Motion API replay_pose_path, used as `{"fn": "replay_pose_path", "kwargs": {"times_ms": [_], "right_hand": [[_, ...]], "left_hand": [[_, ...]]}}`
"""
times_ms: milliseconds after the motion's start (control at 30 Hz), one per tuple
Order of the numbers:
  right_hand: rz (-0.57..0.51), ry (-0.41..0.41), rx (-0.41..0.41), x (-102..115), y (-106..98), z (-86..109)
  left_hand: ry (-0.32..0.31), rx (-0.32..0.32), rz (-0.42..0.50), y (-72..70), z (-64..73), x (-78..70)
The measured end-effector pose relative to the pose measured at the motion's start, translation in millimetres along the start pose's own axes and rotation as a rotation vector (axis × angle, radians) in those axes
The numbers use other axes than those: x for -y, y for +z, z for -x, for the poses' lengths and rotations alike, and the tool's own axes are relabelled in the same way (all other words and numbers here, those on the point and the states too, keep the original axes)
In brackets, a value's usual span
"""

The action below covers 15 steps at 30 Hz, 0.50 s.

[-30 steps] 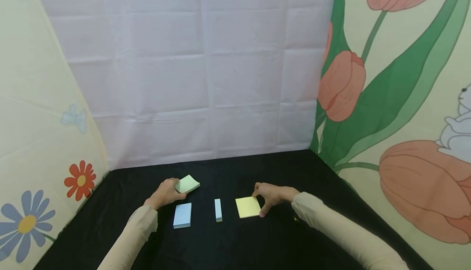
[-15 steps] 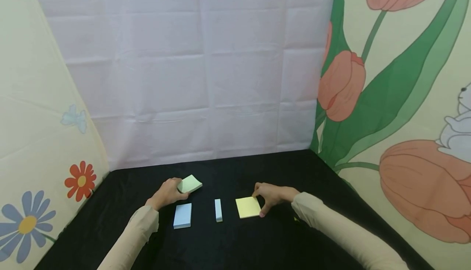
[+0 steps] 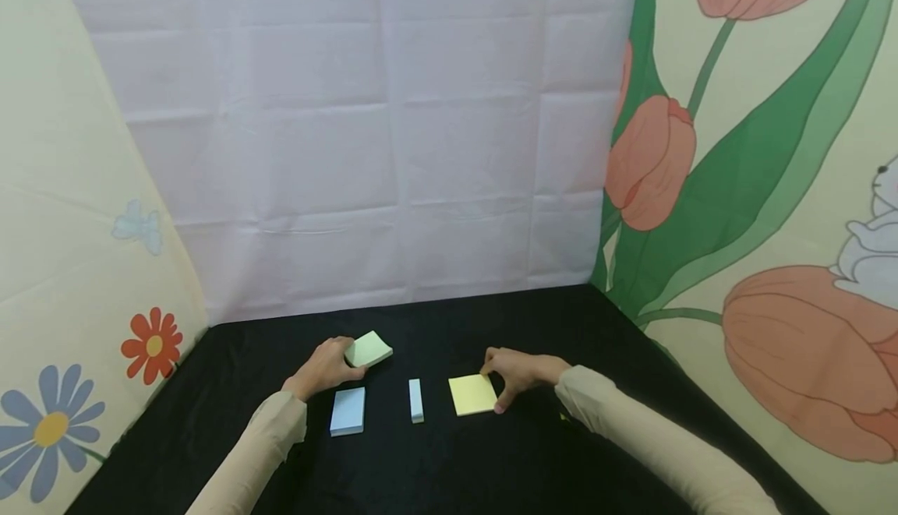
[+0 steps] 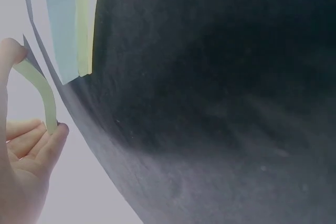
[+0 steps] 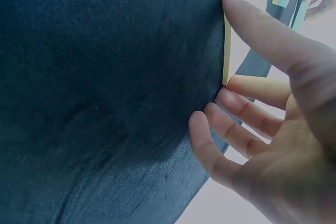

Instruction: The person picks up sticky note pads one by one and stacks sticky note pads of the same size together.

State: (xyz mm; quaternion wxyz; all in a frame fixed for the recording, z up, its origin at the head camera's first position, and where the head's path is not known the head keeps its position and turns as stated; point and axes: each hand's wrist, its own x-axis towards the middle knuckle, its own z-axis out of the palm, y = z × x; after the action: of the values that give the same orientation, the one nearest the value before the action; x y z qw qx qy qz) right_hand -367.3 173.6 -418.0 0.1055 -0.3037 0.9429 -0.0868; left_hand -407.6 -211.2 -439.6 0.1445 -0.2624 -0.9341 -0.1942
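Note:
In the head view my left hand (image 3: 326, 369) grips a pale green sticky note pad (image 3: 369, 350) by its left side. The left wrist view shows this pad (image 4: 47, 95) edge-on, bowed between thumb and fingers. My right hand (image 3: 522, 373) holds a square yellow sticky note pad (image 3: 472, 395) by its right edge, thumb at the near corner and index finger at the far one. The right wrist view shows the other fingers stretched out beside the yellow pad's edge (image 5: 227, 51). The yellow pad lies flat, close over the black cloth.
A light blue sticky note pad (image 3: 348, 411) lies in front of my left hand. Between the hands is a narrow light blue pad (image 3: 416, 400) with yellow at its near end. A small yellow bit (image 3: 564, 417) shows by my right sleeve. Black cloth (image 3: 449, 476) covers the table.
My left hand has moved slightly right with the pale green pad. The right hand and the yellow pad have stayed in place.

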Motion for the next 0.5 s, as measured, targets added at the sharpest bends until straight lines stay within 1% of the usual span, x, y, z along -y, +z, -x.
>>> {"fn": "replay_pose_path", "kwargs": {"times_ms": [300,500], "right_hand": [[0.008,-0.016,0.003,-2,0,-1.2],[0.006,-0.015,0.005,-4,2,-1.6]], "left_hand": [[0.008,0.023,-0.003,1.0,-3.2,-8.7],[0.034,0.02,-0.004,3.4,-4.7,-13.7]]}}
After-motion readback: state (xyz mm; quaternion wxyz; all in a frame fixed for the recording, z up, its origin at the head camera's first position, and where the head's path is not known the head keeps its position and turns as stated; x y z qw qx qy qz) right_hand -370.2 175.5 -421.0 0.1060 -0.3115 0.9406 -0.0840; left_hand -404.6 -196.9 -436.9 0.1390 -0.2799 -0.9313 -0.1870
